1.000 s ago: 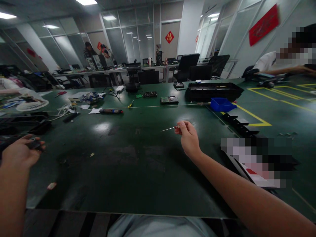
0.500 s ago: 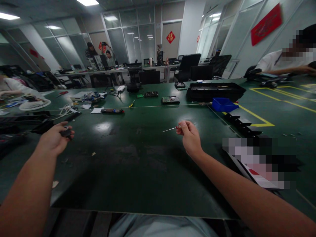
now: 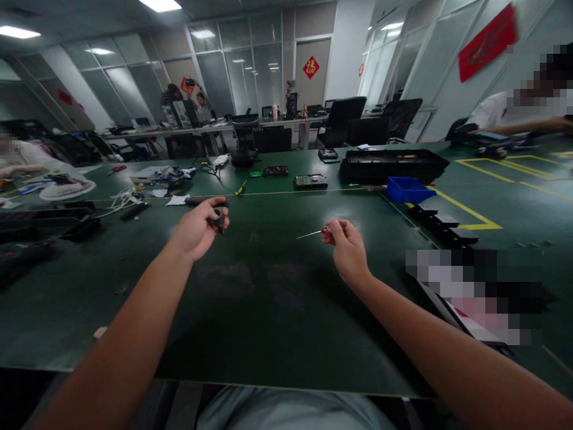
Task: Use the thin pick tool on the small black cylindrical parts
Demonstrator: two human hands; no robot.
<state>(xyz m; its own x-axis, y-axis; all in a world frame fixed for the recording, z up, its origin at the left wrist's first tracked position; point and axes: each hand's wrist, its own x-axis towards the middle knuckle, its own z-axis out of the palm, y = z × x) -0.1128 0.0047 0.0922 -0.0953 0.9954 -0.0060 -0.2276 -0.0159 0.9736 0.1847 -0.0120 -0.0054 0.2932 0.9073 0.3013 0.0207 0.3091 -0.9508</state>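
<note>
My left hand is raised over the middle of the green table, its fingers closed round a small dark rounded part. My right hand hovers to the right of it and pinches a thin screwdriver whose metal shaft points left toward the left hand. The two hands are a short gap apart above the table.
Beyond the hands lie a dark screwdriver handle, a yellow screwdriver, circuit boards, a long black tray and a blue bin. Black parts line the right. Cables and clutter sit far left. Other people sit at both sides.
My left hand has swung from the far left edge to the table's middle, carrying the small dark part toward the right hand. The right hand has barely moved.
</note>
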